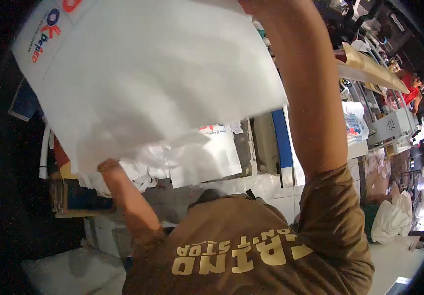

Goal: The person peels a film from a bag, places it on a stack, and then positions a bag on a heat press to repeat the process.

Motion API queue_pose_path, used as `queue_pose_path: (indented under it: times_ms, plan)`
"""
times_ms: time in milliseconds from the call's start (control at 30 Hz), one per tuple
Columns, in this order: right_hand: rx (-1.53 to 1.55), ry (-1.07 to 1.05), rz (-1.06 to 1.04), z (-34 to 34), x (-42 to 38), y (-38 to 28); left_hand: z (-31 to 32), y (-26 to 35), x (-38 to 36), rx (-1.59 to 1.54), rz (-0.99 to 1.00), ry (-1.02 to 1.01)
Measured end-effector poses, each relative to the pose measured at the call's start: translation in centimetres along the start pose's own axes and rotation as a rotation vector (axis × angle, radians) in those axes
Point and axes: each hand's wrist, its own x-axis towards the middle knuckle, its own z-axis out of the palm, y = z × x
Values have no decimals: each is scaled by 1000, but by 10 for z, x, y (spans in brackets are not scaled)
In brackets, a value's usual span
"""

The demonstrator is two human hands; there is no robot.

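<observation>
In the head view, a cluttered workroom with pale floor tiles is dark along its left side, and at the far right a person in red is beyond the racks. A large white sheet with coloured logos in its upper left corner fills the upper middle, raised over other white printed sheets. The left hand is blurred at the sheet's lower left edge; I cannot tell whether its fingers are closed on it. The right arm reaches up past the sheet's right side to the top border, which cuts off the right hand, so its finger state cannot be told. Among the containers, a clear plastic bag on the right holds something printed in blue and red; the bulging white bag below hides its contents.
</observation>
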Motion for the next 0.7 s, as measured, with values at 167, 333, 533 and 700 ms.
queue_pose_path:
  times_ms: [167,333,533,700]
  plan:
    - [264,338,292,43,-57,122,-21,51,22,139,236,-116]
    - [461,409,652,147,-185,259,34,9,-27,663,347,-626]
    - [-236,306,1047,240,-303,374,84,-162,-102,1190,-43,-374]
    - [429,454,1089,227,-313,386,105,-164,-108,1237,-296,-304]
